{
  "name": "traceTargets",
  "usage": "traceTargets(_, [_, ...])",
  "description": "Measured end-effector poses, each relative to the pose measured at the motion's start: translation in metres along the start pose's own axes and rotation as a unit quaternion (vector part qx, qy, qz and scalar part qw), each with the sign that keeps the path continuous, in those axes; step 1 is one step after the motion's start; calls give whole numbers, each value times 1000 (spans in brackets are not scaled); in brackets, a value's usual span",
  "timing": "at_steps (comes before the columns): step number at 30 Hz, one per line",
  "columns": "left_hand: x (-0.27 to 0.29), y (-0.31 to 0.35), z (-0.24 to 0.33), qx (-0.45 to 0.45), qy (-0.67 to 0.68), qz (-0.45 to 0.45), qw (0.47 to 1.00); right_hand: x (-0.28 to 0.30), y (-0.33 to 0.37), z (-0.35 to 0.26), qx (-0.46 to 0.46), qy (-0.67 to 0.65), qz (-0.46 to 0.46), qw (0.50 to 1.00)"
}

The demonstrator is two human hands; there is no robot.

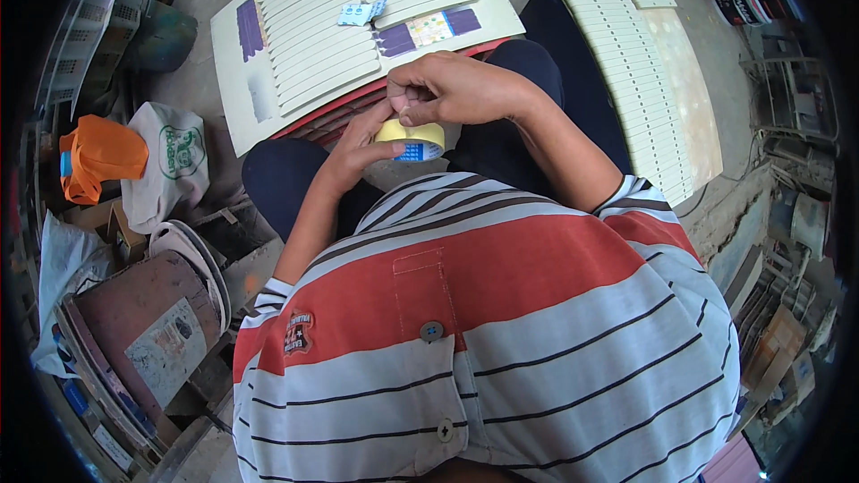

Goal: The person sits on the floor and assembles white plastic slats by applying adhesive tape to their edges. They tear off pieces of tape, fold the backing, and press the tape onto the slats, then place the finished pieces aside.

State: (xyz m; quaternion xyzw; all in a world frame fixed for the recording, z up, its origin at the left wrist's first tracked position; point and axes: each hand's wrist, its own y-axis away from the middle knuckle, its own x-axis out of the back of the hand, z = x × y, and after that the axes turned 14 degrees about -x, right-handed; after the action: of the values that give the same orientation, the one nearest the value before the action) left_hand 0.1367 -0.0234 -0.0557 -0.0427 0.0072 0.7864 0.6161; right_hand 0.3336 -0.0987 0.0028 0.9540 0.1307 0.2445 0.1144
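Note:
A roll of yellow adhesive tape [428, 132] with a blue inner face is held above my lap. My left hand [360, 148] grips its left side, the thumb lying across the lower edge by the blue part. Over the roll's upper edge bends my right hand [465, 89], its fingers curled and pinched close to my left fingertips. The right thumb touches the roll; whatever is between those fingertips is hidden. Just beyond my hands lies a cream panel [237, 94] bearing rows of narrow flat strips [313, 67], with purple bands and a small blue-and-white packet [358, 13] on it.
A second cream panel [676, 80] with dotted strips [617, 63] stands on the right beside my leg. At the left are an orange bag [106, 159], a white sack [168, 170] and a worn brown seat [134, 304]. Containers [747, 4] and stacked boards [774, 349] line the right side.

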Motion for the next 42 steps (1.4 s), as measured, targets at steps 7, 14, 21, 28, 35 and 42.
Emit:
traceTargets(7, [-15, 13, -6, 92, 279, 93, 951, -3, -4, 14, 29, -39, -9, 999])
traceTargets(14, [-7, 19, -17, 103, 173, 73, 977, -12, -6, 17, -37, -102, -67, 992])
traceTargets(21, [-16, 20, -10, 46, 234, 96, 966, -2, -3, 22, 29, -37, 25, 999])
traceTargets(28, [-27, 20, -5, -12, 138, 84, 987, 0, 3, 21, -47, -47, 39, 997])
traceTargets(35, [-25, 22, 2, 64, -123, 101, 985, -5, 2, 31, -61, -16, 57, 996])
traceTargets(42, [-29, 28, -2, 90, -154, 131, 975, -5, 5, 44, -81, -123, 49, 988])
